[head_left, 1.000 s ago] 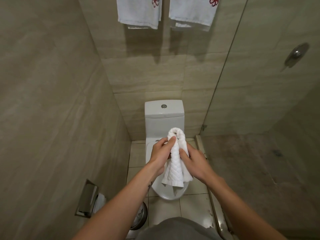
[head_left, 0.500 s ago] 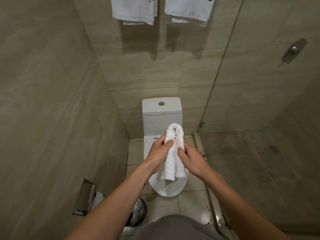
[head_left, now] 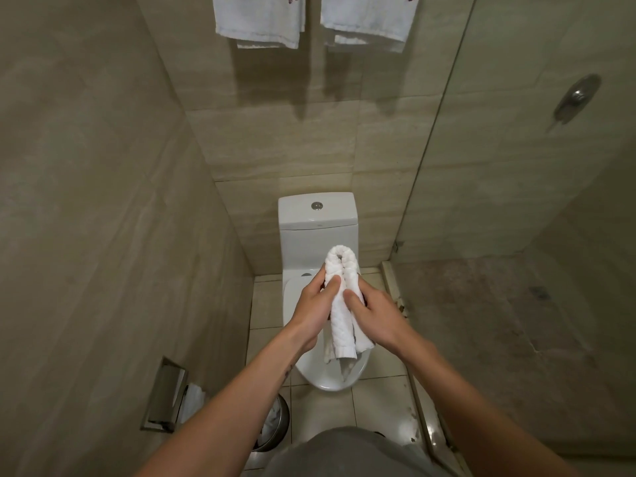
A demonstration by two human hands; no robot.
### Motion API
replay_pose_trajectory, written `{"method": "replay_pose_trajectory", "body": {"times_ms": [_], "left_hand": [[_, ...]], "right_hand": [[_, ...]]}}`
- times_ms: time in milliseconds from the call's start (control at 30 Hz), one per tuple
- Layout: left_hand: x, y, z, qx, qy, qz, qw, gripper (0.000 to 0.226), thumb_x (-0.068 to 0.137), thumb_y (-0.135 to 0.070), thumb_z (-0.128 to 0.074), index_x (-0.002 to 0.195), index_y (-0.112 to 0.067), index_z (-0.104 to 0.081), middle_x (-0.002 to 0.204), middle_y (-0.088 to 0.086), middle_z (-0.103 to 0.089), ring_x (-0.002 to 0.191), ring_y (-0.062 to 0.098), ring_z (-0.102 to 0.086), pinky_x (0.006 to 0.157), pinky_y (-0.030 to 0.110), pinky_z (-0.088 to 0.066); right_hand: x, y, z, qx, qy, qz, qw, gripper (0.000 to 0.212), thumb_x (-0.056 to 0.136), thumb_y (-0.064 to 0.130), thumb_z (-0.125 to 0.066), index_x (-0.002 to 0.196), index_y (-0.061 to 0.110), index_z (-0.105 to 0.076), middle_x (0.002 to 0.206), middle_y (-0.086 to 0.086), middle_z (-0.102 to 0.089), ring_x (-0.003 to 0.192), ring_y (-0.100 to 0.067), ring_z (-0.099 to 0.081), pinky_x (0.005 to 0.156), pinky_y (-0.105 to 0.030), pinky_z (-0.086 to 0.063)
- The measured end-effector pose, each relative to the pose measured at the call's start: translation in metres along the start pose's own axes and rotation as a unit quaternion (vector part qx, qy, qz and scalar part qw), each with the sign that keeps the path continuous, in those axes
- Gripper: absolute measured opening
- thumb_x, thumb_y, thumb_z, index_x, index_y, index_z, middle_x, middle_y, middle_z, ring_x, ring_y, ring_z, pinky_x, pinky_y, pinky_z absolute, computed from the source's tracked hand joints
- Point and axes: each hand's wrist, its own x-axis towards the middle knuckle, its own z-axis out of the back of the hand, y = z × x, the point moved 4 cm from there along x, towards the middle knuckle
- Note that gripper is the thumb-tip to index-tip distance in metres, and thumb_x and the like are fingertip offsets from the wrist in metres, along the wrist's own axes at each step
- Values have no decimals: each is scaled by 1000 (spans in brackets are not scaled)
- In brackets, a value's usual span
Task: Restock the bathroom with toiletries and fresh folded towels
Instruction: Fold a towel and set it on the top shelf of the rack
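A person is standing over a toilet (head_left: 318,244) and holding a white towel (head_left: 339,266) in front of them with both hands, above the closed lid (head_left: 327,378). The towel is rolled into a thick rope and doubled over, its bend pointing up toward the tank (head_left: 316,218) and its two ends hanging down side by side. The left hand (head_left: 309,315) is gripping the left strand, its fingers (head_left: 316,279) curling round behind the cloth and the thumb pressing on the front. The right hand (head_left: 377,316) is gripping the right strand, thumb lying on the front, its other fingers hidden behind the roll. The hands are sitting close together, thumbs nearly touching. Two hanging towels (head_left: 260,20) are showing side by side high on the back wall (head_left: 275,139). A metal bin (head_left: 277,421) is standing on the floor (head_left: 378,401) left of the toilet, below a paper holder (head_left: 165,394) set into the left wall (head_left: 86,201). A glass panel (head_left: 499,166) is standing at the right, with a round valve (head_left: 578,96) showing behind it.
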Motion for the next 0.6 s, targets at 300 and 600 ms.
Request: {"method": "replay_pose_trajectory", "body": {"times_ms": [300, 600], "left_hand": [[0, -1, 16, 23, 9, 73, 997, 47, 103, -54, -35, 114, -24, -70, 98, 0, -73, 80, 16, -73, 79, 33, -60], [17, -14, 31, -42, -7, 191, 981, 57, 90, -61, -54, 117, -11, -62, 104, 24, -69, 89, 40, -73, 82, 47, -60]], "right_hand": [[-2, -1, 1, -63, 53, -2, 997, 70, 78, 48, -58, 141, 54, -30, 114, 17, -67, 101, -7, -64, 86, -38, -56], [1, -7, 13, -145, 62, 56, 986, 64, 78, 33, -60, 138, 46, -43, 92, 11, -68, 80, -7, -60, 69, -29, -51]]}}
